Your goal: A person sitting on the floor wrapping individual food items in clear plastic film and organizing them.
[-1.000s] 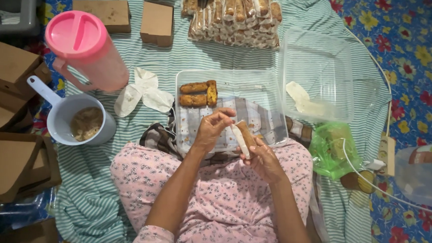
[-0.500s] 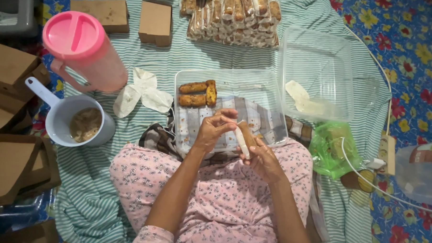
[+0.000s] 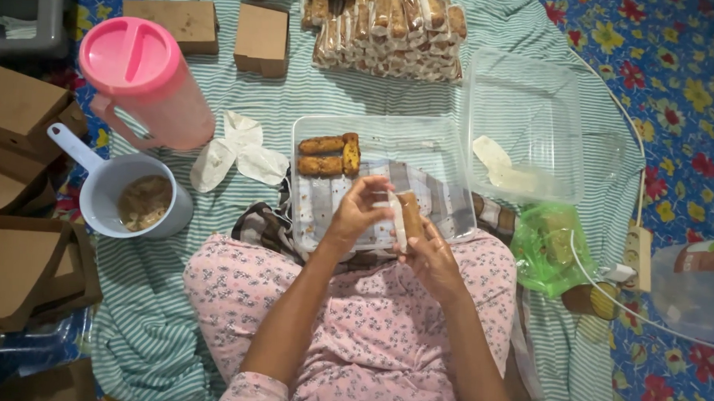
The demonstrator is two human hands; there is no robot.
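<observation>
My left hand [image 3: 357, 211] and my right hand [image 3: 432, 256] meet over my lap, both gripping one browned, stick-shaped roll [image 3: 410, 216] with a clear wrapper [image 3: 395, 219] along its left side. The fingers of both hands pinch the roll and wrapper together. Just beyond the hands a clear plastic tray [image 3: 445, 156] rests on a checked cloth and holds three more unwrapped rolls [image 3: 327, 154] in its far left corner.
A stack of wrapped rolls [image 3: 391, 28] lies at the top. An open clear lid [image 3: 526, 127] sits right of the tray. A pink jug [image 3: 144, 78], a grey scoop cup [image 3: 139, 197], white gloves [image 3: 236, 149], brown cardboard boxes [image 3: 24, 118] and a green bag [image 3: 549, 243] surround me.
My hands stay in place; the fingers have shifted slightly around the roll and its wrapper.
</observation>
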